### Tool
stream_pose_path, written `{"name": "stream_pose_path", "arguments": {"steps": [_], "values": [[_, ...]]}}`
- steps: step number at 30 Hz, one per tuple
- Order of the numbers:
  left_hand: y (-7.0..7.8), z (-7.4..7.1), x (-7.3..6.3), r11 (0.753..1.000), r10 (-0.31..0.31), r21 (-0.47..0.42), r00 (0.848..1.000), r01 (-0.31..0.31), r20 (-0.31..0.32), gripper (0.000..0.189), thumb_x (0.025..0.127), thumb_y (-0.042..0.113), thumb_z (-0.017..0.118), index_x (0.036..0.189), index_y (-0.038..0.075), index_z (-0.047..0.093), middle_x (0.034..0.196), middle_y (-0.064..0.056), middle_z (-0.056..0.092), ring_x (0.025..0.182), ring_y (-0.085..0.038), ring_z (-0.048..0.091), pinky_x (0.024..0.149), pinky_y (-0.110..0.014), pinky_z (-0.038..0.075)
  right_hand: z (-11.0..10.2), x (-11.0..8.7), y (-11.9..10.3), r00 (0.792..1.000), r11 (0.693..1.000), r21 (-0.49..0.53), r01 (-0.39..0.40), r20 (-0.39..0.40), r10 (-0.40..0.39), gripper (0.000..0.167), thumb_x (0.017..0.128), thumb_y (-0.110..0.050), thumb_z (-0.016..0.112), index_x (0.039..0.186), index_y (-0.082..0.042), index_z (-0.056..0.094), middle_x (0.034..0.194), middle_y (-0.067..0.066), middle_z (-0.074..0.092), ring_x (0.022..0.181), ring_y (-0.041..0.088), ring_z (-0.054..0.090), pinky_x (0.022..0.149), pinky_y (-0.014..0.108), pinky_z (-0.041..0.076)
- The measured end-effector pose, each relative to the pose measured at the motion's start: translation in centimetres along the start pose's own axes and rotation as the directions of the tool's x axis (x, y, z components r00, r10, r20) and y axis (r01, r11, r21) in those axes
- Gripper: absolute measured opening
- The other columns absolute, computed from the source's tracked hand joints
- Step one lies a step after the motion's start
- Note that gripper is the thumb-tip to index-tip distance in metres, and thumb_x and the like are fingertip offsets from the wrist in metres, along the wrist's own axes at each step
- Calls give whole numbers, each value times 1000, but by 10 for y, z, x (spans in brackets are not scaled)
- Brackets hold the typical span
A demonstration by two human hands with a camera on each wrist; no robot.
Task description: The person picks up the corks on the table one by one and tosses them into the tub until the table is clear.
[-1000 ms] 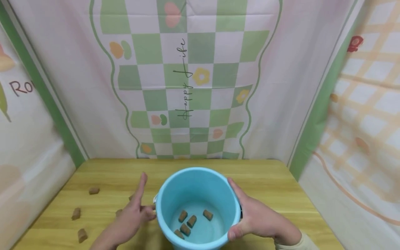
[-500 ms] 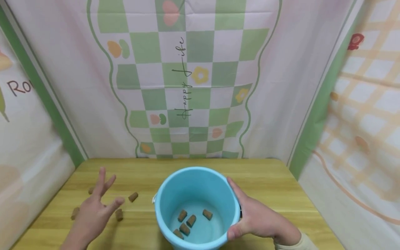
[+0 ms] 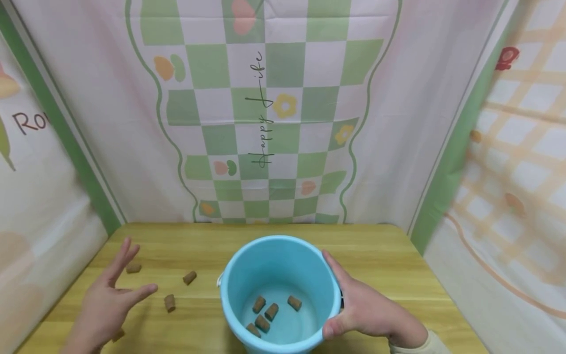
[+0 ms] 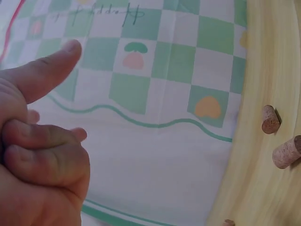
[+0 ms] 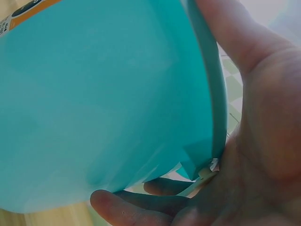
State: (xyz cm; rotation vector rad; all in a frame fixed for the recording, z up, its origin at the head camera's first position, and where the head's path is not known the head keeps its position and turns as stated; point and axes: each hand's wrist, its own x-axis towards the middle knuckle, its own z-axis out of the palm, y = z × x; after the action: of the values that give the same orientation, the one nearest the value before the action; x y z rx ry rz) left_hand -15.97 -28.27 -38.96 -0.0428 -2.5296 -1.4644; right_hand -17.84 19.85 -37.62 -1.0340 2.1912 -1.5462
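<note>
A light blue bucket (image 3: 280, 246) stands upright at the front middle of the table, several brown corks (image 3: 271, 310) lying on its floor. My right hand (image 3: 369, 309) grips the bucket's right side at the rim, thumb at the near edge. In the right wrist view, its fingers (image 5: 136, 212) lie along the outer wall. Over the table's left part hovers my left hand (image 3: 103, 305), holding nothing, thumb and forefinger spread apart and some other fingers folded in. Around it lie loose corks (image 3: 170, 303); one cork (image 3: 118, 335) is partly hidden beneath the hand.
Another cork (image 3: 189, 278) lies between the left hand and the bucket, and one (image 3: 133, 267) farther back. The wood-grain table (image 3: 371, 250) ends at a checkered cloth backdrop (image 3: 283, 140). Cloth panels flank both sides.
My left hand has moved left from beside the bucket to above the loose corks. The right hand and the bucket have stayed put.
</note>
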Motion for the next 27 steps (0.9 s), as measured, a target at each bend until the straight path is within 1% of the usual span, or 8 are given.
{"name": "stream_pose_path", "arguments": {"steps": [5,9,12,18,20,23,26,27], "values": [[-22,-14,4,963,39,-267,999,-45,-26,98,89,2,75,159,38,16,161,17,23,47,-3,43,35,-23,35,-1,1,0,1000,999,28,21,15,-21,127,75,-25,91,160,-20,-2,146,14,41,117,37,54,88,48,52],[-45,-26,7,837,43,-546,999,-44,-15,92,89,-14,66,158,32,25,155,21,33,46,1,41,39,-16,37,-1,2,1,1000,1000,26,16,15,-16,126,75,-26,91,160,-21,-2,145,13,42,117,37,54,89,48,52],[-61,-36,6,804,22,-594,1000,-15,5,87,92,-14,62,157,33,28,145,30,43,48,1,43,40,-15,38,-1,1,1,1000,1000,8,6,9,-7,127,75,-28,91,160,-23,-2,144,13,43,117,36,54,89,47,52],[-89,-51,4,844,-49,-533,998,60,35,82,95,-6,63,155,38,29,136,37,47,47,2,41,38,-18,36,-1,1,0,1000,1000,18,-3,13,3,127,75,-27,91,160,-23,-4,144,14,43,116,36,55,89,47,52],[-97,-55,3,903,-77,-421,997,82,30,79,97,3,65,155,41,27,135,40,45,46,2,39,37,-21,36,-1,2,1,1000,1000,23,-1,16,1,127,75,-26,91,160,-22,-4,145,15,42,117,37,54,89,47,51],[-109,-61,2,973,-115,-199,993,117,21,76,99,19,65,156,40,19,138,41,35,67,9,52,61,-18,50,-1,2,1,1000,1000,25,-1,17,1,127,75,-26,91,160,-22,-4,146,17,41,118,36,54,90,47,51],[-120,-67,3,982,-185,-21,981,186,53,80,99,34,64,157,40,9,143,38,24,73,3,57,66,-24,53,-1,2,1,1000,1000,30,0,18,0,127,75,-26,91,160,-21,-4,146,19,40,118,36,54,90,48,51],[-124,-68,4,977,-209,-22,975,211,82,82,99,36,63,157,38,5,150,31,19,98,0,59,88,-27,49,-1,2,0,1000,999,32,0,18,0,127,75,-26,91,160,-22,-4,146,20,40,118,36,54,90,48,51]]}}
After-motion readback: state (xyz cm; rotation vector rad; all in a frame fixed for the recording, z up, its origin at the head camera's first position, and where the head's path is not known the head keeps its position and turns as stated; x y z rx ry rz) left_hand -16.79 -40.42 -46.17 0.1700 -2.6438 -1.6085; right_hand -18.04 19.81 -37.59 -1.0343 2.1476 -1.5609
